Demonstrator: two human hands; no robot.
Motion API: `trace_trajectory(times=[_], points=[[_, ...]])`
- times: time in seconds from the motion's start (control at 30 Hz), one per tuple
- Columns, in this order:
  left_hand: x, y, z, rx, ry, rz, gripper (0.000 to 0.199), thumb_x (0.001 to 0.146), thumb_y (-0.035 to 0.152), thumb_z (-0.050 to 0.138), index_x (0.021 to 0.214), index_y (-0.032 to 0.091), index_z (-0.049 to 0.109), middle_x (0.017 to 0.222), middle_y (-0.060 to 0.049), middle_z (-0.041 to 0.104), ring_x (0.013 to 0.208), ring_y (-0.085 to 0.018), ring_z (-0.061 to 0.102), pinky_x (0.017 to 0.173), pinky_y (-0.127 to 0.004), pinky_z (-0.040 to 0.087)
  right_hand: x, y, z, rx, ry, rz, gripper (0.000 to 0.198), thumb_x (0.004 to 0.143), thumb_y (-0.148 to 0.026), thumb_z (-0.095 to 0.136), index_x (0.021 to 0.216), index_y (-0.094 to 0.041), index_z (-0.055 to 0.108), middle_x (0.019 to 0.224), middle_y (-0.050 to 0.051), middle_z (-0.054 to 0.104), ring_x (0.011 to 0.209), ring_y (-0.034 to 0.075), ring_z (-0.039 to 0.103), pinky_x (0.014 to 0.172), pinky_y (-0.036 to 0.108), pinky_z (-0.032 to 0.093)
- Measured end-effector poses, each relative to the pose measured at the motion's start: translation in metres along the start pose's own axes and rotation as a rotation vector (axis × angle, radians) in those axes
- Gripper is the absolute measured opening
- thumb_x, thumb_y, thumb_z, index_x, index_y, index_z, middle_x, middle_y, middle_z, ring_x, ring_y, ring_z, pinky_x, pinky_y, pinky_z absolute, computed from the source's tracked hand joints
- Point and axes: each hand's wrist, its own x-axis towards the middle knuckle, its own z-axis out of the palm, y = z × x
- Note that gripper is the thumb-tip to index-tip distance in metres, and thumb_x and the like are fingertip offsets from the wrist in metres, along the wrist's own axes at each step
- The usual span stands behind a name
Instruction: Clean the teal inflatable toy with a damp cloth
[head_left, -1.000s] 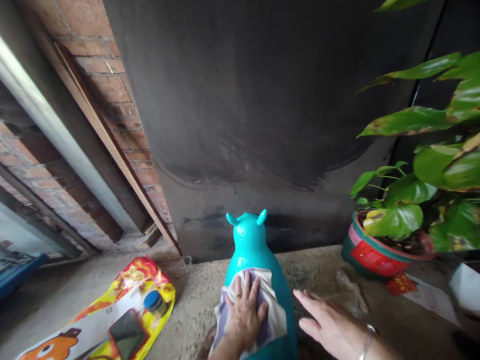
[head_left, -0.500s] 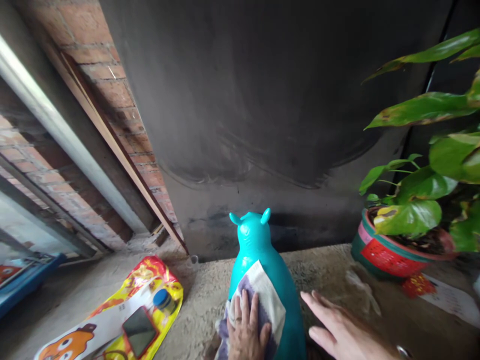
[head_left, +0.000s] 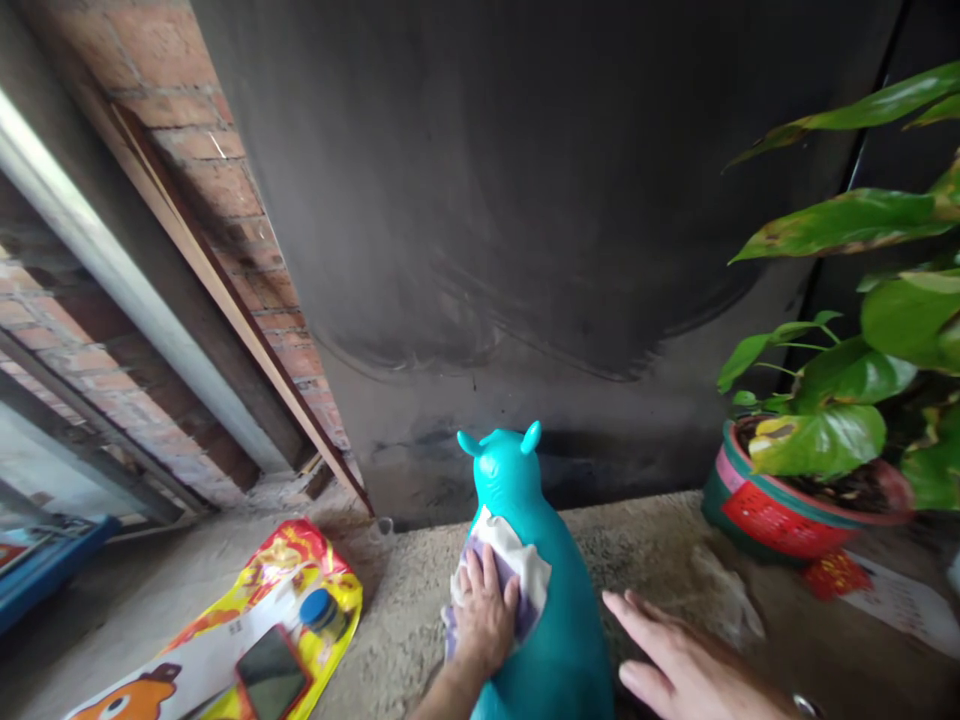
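Note:
A turquoise animal-shaped toy [head_left: 562, 600], with two small ears and a rounded back, stands on the floor facing the dark panel. My left hand [head_left: 486, 608] lies flat on a white and purple cloth [head_left: 534, 572], fingers stretched out, pressing it against the toy's upper back. The cloth is bunched at its top and hangs over the left side. My right hand [head_left: 667, 650] hovers to the right of the toy, fingers extended and holding nothing. A ring-like band shows near its wrist. The toy's lower part is cut off by the frame.
On the left floor, a yellow and red bag [head_left: 330, 665] lies under a phone [head_left: 274, 672] and a blue-capped jar [head_left: 321, 610]. A potted plant [head_left: 787, 520] stands at right, near a crumpled clear plastic piece [head_left: 731, 600]. Behind rises a dark panel [head_left: 525, 250].
My left hand has slid forward and slightly left up the toy's back, and the cloth's top corner has crumpled under it. My right hand has barely moved.

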Motion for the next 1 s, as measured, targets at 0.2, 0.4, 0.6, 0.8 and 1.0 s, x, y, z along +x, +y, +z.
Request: trace_trajectory(times=[0.2, 0.4, 0.6, 0.8, 1.0], points=[[-0.046, -0.003, 0.027, 0.095, -0.009, -0.11, 0.065, 0.089, 0.043, 0.04, 0.147, 0.019, 0.023, 0.154, -0.014, 0.023, 0.14, -0.035, 0.025, 0.111, -0.05, 0.029, -0.005, -0.009, 0.001, 0.005, -0.011, -0.031, 0.062, 0.083, -0.03, 0.043, 0.142, -0.013, 0.032, 0.147, 0.01, 0.03, 0.134, 0.024, 0.034, 0.112, 0.034, 0.031], [0.017, -0.01, 0.017, 0.073, -0.001, -0.067, 0.056, 0.096, 0.034, 0.024, 0.146, 0.008, 0.022, 0.153, -0.019, 0.024, 0.14, -0.033, 0.025, 0.109, -0.049, 0.033, -0.001, -0.005, 0.003, 0.004, -0.015, -0.031, 0.063, 0.081, -0.029, 0.043, 0.142, -0.014, 0.034, 0.145, 0.01, 0.033, 0.133, 0.024, 0.037, 0.111, 0.033, 0.033], [0.028, -0.019, -0.003, 0.101, -0.054, 0.068, 0.053, 0.091, 0.01, 0.025, 0.135, 0.027, 0.047, 0.154, -0.005, 0.029, 0.141, -0.031, 0.021, 0.112, -0.047, 0.028, 0.002, 0.007, 0.001, 0.001, -0.005, 0.009, 0.061, 0.085, -0.029, 0.039, 0.143, -0.012, 0.031, 0.147, 0.013, 0.032, 0.135, 0.022, 0.035, 0.112, 0.034, 0.029], [-0.044, -0.018, 0.037, 0.162, -0.091, -0.086, 0.048, 0.092, 0.024, 0.031, 0.139, 0.026, 0.043, 0.152, -0.006, 0.032, 0.139, -0.032, 0.028, 0.11, -0.048, 0.032, -0.006, -0.004, -0.006, 0.006, -0.02, 0.005, 0.06, 0.086, -0.029, 0.039, 0.143, -0.014, 0.03, 0.147, 0.01, 0.032, 0.135, 0.02, 0.034, 0.112, 0.031, 0.029], [-0.036, -0.02, 0.052, 0.11, 0.045, -0.103, 0.059, 0.093, 0.044, 0.03, 0.146, 0.021, 0.026, 0.146, -0.014, 0.041, 0.131, -0.036, 0.04, 0.101, -0.052, 0.042, -0.008, -0.006, -0.004, 0.052, 0.002, -0.043, 0.06, 0.085, -0.031, 0.042, 0.142, -0.014, 0.033, 0.146, 0.009, 0.033, 0.134, 0.021, 0.035, 0.112, 0.031, 0.03]])
